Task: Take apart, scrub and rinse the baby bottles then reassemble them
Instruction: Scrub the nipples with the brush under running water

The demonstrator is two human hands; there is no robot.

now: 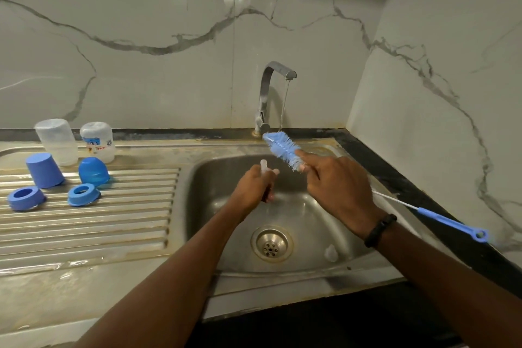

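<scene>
Over the sink basin [226, 178], my left hand [255, 185] grips a clear teat [264, 165] whose tip sticks up above the fingers. My right hand [336, 186] holds a blue bottle brush [282, 147] just below its bristles, forefinger stretched along it; the brush's handle [452, 224] trails off to the right. A second clear teat [331, 252] lies in the basin by the drain. On the drainboard stand two upturned clear bottles [58, 141] [99, 141], two blue caps [43, 169] [93, 171] and two blue collar rings [25, 198] [84, 194].
The tap [268, 93] runs a thin stream of water [284, 104] into the basin behind the brush. The drain [271, 244] sits at the basin's middle. A marble wall closes in the back and right. A dark counter edge [395, 178] runs along the right.
</scene>
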